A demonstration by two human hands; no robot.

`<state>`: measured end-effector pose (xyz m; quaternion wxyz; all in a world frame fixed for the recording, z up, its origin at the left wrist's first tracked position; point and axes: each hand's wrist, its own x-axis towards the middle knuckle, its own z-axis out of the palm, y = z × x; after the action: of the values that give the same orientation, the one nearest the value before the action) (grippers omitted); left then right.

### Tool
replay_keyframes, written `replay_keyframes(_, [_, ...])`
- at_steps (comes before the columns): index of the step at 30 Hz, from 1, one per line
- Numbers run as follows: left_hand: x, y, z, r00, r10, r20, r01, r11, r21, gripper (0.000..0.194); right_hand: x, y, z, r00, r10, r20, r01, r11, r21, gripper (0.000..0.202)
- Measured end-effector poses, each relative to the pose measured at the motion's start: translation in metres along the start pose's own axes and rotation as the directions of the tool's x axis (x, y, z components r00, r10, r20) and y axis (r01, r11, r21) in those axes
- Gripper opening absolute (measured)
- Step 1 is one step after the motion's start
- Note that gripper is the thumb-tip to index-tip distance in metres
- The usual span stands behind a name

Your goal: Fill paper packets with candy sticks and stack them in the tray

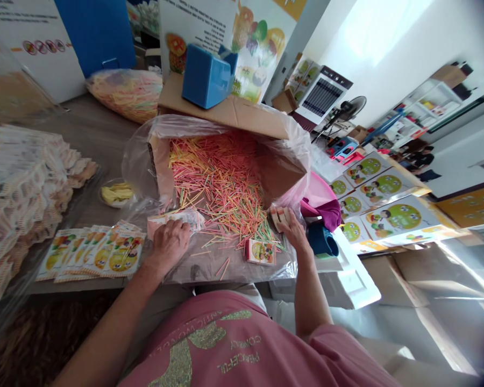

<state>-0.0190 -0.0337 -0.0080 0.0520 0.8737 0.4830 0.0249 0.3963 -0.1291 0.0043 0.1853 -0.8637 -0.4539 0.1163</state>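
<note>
My left hand (171, 239) has its fingers curled on a white printed packet (193, 219) lying flat at the front of the candy-coloured pile. My right hand (295, 232) is at the pile's right edge, its fingers bent around beige pieces with orange-brown bands (280, 216); whether these are a held bundle or finger coverings is unclear. Between the hands spread many thin pink, yellow and green sticks (226, 188), spilling from a plastic-lined carton (280, 169) tipped open towards me. A small fruit-printed box (261, 251) sits just left of my right forearm.
Fanned fruit-printed pouches (100, 251) lie at front left, near a small dish of yellow strips (116, 192). Stacked packets (24, 183) fill the far left. A blue tape dispenser (207, 78) stands on the carton flap. A blue cup (322, 239) and purple cloth (326, 212) are at right.
</note>
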Motion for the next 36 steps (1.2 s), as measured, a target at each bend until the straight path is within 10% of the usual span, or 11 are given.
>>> replay_keyframes(8, [-0.004, 0.002, -0.007, 1.000, -0.017, 0.011, 0.017, 1.000, -0.013, 0.030, 0.005, 0.035, -0.006, 0.995, -0.090, 0.047, 0.047, 0.820, 0.571, 0.090])
replay_keyframes(17, [-0.005, -0.002, -0.001, 1.000, -0.025, -0.016, 0.024, 0.998, -0.066, 0.028, -0.006, 0.011, 0.014, 0.972, 0.014, -0.235, -0.044, 0.992, -0.120, 0.076])
replay_keyframes(23, [-0.030, -0.008, 0.012, 0.904, 0.004, -0.428, -0.110, 0.969, -0.223, 0.030, -0.026, 0.004, 0.007, 0.937, -0.051, -0.346, -0.043, 0.965, -0.259, 0.063])
replay_keyframes(28, [-0.043, 0.013, 0.023, 0.890, -0.091, -0.447, -0.208, 0.791, -0.576, 0.054, -0.042, -0.039, -0.012, 0.878, -0.374, -0.298, 0.337, 0.926, -0.171, 0.050])
replay_keyframes(32, [-0.057, 0.038, 0.013, 0.965, -0.043, -0.260, -0.199, 0.528, -0.826, 0.117, -0.075, -0.113, -0.003, 0.742, -0.664, 0.093, 0.643, 0.744, 0.184, 0.043])
replay_keyframes(36, [-0.073, 0.034, 0.006, 0.999, -0.004, -0.043, -0.040, 0.283, -0.958, 0.102, -0.107, -0.166, 0.040, 0.511, -0.816, 0.271, 0.676, 0.575, 0.460, 0.038])
